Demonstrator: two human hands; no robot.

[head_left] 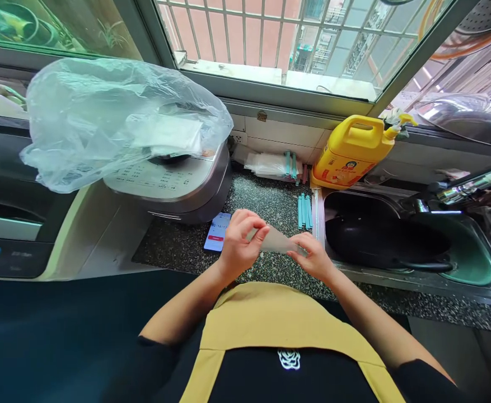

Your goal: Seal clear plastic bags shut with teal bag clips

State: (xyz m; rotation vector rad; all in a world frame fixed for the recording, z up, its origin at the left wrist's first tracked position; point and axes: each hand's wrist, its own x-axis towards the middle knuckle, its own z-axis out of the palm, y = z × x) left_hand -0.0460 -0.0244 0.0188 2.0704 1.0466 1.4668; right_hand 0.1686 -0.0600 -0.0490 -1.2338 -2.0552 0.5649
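A small, see-through plastic bag is stretched between my hands above the speckled counter. My left hand pinches its left end between thumb and fingers. The other end is gripped by the fingertips of my right hand. Just beyond my right hand, several teal sealing clips lie side by side by the sink edge. Against the wall rests a stack of clear plastic bags, with more clips on its right part. A phone with a lit screen lies beside my left hand, partly covered by it.
On the left stands a rice cooker, with a big filled plastic bag on its lid. A yellow pump jug stands at the sink's back corner. The sink on the right holds a black wok.
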